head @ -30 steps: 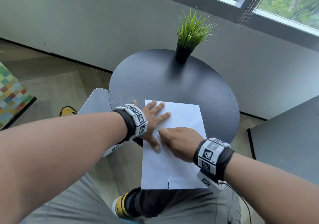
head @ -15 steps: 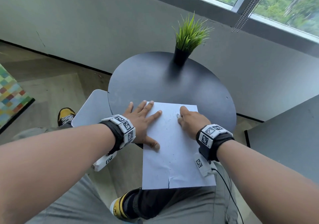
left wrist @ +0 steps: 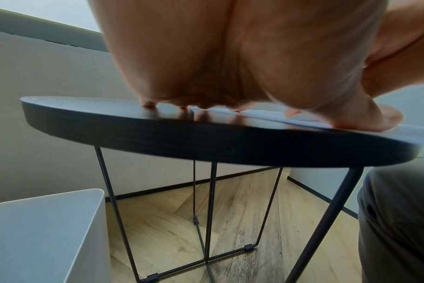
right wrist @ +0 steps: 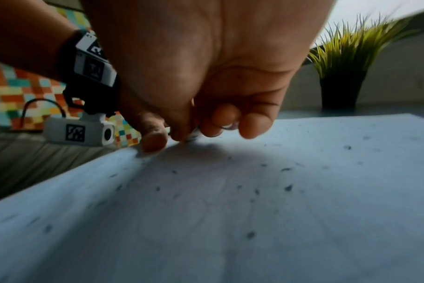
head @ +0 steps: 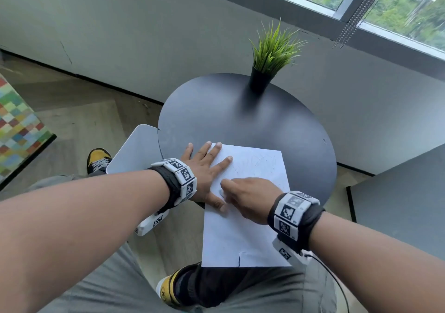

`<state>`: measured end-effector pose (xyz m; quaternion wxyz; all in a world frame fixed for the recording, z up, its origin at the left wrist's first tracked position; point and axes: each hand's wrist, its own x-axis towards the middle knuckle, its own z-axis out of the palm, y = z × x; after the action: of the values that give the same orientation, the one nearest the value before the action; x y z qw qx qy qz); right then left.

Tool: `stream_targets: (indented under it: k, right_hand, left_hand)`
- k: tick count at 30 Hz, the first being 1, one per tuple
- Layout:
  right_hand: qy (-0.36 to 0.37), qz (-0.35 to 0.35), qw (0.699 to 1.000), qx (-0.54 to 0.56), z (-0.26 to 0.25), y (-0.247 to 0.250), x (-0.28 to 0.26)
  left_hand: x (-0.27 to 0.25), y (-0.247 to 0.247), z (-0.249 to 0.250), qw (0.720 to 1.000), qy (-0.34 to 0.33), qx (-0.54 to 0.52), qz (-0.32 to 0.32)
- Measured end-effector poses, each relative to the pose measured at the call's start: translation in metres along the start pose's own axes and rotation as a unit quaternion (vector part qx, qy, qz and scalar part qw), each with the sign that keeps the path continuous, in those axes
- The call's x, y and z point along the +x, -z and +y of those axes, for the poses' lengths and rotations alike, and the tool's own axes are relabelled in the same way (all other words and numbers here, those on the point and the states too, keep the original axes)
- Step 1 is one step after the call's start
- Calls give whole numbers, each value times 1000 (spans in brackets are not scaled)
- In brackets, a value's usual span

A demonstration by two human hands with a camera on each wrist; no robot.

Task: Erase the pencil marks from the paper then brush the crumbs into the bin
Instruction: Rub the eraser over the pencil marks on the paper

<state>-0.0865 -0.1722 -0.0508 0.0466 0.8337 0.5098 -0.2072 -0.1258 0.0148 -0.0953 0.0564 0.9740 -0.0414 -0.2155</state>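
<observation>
A white paper [head: 243, 228] lies on the round black table [head: 240, 120], its near end hanging over the edge. Faint pencil marks [head: 265, 163] show near its far end. My left hand [head: 204, 168] lies flat with spread fingers on the paper's left edge, thumb pressing the sheet. My right hand [head: 248, 197] is curled just right of that thumb and pinches a small pale eraser [head: 221, 193] against the paper. In the right wrist view the eraser [right wrist: 194, 134] peeks between the fingertips, and dark crumbs [right wrist: 288, 187] dot the sheet. The white bin [head: 134, 149] stands on the floor left of the table.
A potted grass plant [head: 272, 55] stands at the table's far edge. A grey tabletop [head: 397, 204] sits to the right. In the left wrist view the bin [left wrist: 44, 235] is below the table rim, beside thin metal legs [left wrist: 211, 210]. My knees are under the paper's near end.
My right hand has swept back from the paper's far middle to beside my left thumb, where it also was a second ago. The left hand stays flat on the sheet.
</observation>
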Motion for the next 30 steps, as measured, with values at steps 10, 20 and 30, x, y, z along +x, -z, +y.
stream_targets:
  k: [10, 20, 30]
  right_hand:
    - [-42, 25, 999, 16, 0, 4, 12]
    - [-239, 80, 966, 48, 56, 5, 7]
    - [-249, 65, 966, 31, 41, 7, 8]
  left_hand:
    - [1, 0, 1, 1000, -2, 9, 3]
    - [-6, -4, -8, 1000, 10, -11, 23]
    - [-4, 3, -8, 1000, -1, 16, 20]
